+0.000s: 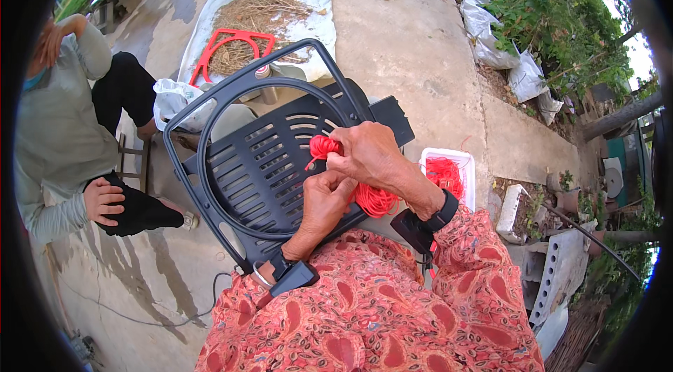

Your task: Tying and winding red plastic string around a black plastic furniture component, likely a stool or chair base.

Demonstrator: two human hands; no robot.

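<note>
While the right hand (368, 155) is closed on a red bundle (322, 147), the left hand (322, 204) pinches just below, contents hidden. Bundle apparently gathered; loose cord (376, 201) below the right grip, tub cord (443, 171) rightward, seemingly ungathered.

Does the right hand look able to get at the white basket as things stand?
Probably yes: the white basket stands to the right of the right hand, its top open, though the hand would likely first have to release the red cord bundle.
</note>
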